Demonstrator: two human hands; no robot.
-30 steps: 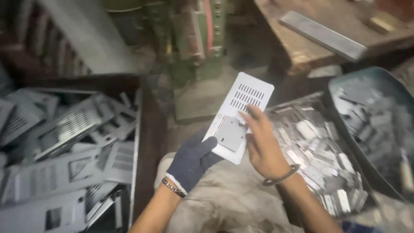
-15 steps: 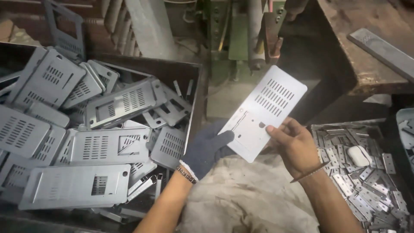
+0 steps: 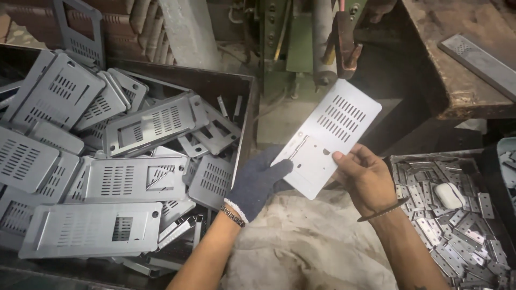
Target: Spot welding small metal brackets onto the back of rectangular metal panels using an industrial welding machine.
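At the bottom of the view, over a lap covered by a stained, pale cloth [image 3: 306, 247], two hands hold up one grey metal plate [image 3: 328, 137]. The left hand [image 3: 258, 180], in a dark knitted glove with a bracelet at the wrist, has its fingers curled under the plate's lower left edge, thumb lying on top. The bare right hand [image 3: 365, 177], a thin dark bangle on its wrist, pinches the plate's lower right edge between thumb and fingers. The plate is tilted, its slotted end pointing up and to the right, its plain end with a few small holes down between the hands.

To the left stands a dark bin [image 3: 244, 123] heaped with similar slotted grey plates [image 3: 134, 177], lying flat and overlapping at all angles. To the right is a tray [image 3: 398, 159] full of small metal strips [image 3: 457, 231], with a white rounded object [image 3: 449, 194] resting on them; the corner of another container shows at the far right edge.

Beyond the hands is a green machine [image 3: 293, 48] with a worn steel rod and a dark clamp hanging in front. At upper right a rough wooden bench [image 3: 457, 80] carries a long grey metal piece [image 3: 481, 62]. The floor below is dark and grimy, the light dim.
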